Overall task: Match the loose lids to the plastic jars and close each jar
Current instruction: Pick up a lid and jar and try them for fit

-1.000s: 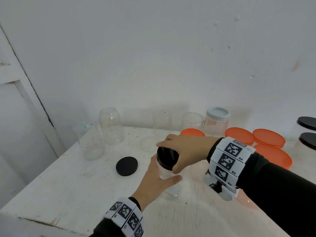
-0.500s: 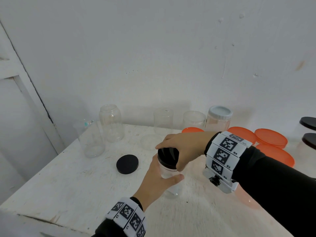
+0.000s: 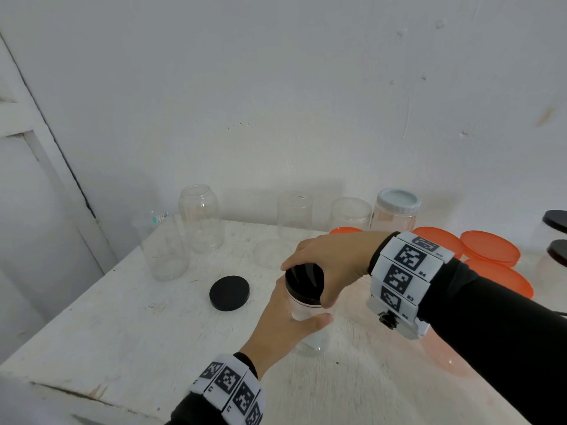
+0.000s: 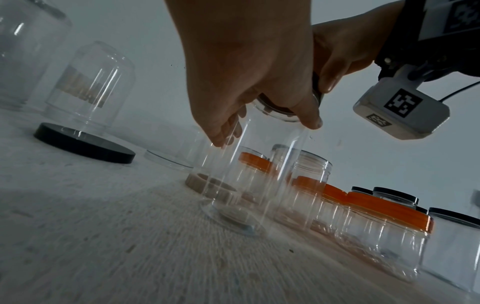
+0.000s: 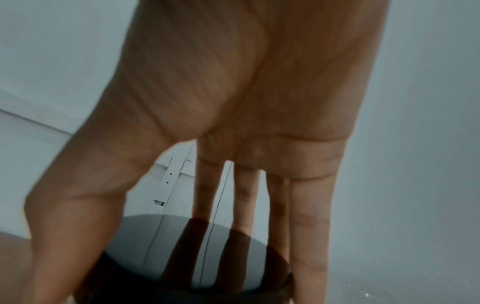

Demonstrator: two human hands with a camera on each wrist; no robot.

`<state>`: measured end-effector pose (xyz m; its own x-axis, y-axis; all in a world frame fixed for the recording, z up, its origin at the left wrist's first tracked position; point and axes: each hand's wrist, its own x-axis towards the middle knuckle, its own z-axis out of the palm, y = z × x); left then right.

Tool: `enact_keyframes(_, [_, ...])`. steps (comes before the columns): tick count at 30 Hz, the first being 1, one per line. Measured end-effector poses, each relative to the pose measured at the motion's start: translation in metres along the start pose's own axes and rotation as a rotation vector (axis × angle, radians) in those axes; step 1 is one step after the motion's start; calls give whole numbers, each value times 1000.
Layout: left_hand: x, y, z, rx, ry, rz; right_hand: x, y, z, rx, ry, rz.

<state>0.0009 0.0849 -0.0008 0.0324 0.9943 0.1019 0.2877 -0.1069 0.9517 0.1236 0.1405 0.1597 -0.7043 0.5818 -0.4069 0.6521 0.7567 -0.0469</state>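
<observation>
A tall clear plastic jar (image 3: 311, 335) (image 4: 259, 176) stands on the white table (image 3: 122, 326), a black lid (image 3: 304, 283) (image 5: 187, 253) sitting on its mouth. My left hand (image 3: 287, 326) (image 4: 249, 82) wraps round the jar's body, thumb in front. My right hand (image 3: 329, 265) (image 5: 233, 123) comes from above with thumb and fingers gripping the lid's rim. A second loose black lid (image 3: 229, 293) (image 4: 83, 147) lies flat on the table to the left. A clear flat lid (image 3: 271, 252) lies behind the jar.
Open clear jars (image 3: 199, 222) stand along the back and left by the wall. A jar with a pale blue lid (image 3: 397, 210) and several orange-lidded jars (image 3: 491, 248) crowd the right side, with black-lidded jars (image 3: 555, 219) at the far right. The table's front edge is close.
Both hands stay on the same jar and lid. The right hand's fingers have shifted slightly round the lid's rim. The head view has tilted a little.
</observation>
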Motion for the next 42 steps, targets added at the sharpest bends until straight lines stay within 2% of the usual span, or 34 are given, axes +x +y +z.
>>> enact_keyframes(14, [-1, 3, 1, 25, 27, 11, 6, -2, 11, -34, 179, 123])
enact_keyframes(23, [-3, 4, 0, 27, 29, 29, 13, -8, 22, -137, 276, 217])
enact_keyframes(26, [-2, 6, 0, 30, 5, 63, 8, -6, 15, -82, 213, 220])
enact_keyframes(28, [-3, 7, -1, 28, -1, 67, 3, -1, 5, 14, 46, 201])
enact_keyframes(30, [-3, 7, 0, 25, 10, 41, -1, 1, -2, 8, -48, 165])
enact_keyframes(35, [-2, 3, 1, 38, 14, 38, 1, 2, -3, -42, 44, 82])
enact_keyframes(42, [-3, 4, 1, 52, 17, 23, 3, 2, 5, -88, 135, 121])
